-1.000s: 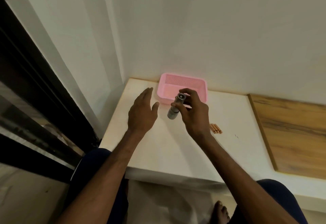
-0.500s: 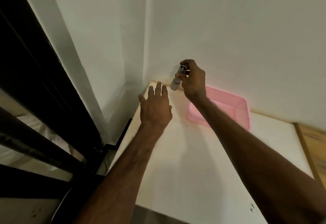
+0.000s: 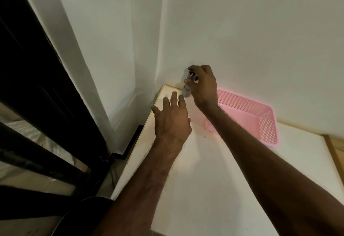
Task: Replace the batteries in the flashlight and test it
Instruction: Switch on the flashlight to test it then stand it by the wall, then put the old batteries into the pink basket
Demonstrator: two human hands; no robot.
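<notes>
Head view: grips grey flashlight in right hand, fingers curled, just left of pink basket; spreads left hand, empty, over white bench, also left of basket.

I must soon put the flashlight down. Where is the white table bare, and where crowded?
Bare: the white tabletop nearer than the pink perforated plastic basket, across to the wooden panel. Crowded: the far left corner, where the right hand grips the small grey metal flashlight beside the spread left hand.

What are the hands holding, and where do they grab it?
Right hand grips the flashlight at its upper half, fingers round it. Left hand holds nothing.
</notes>
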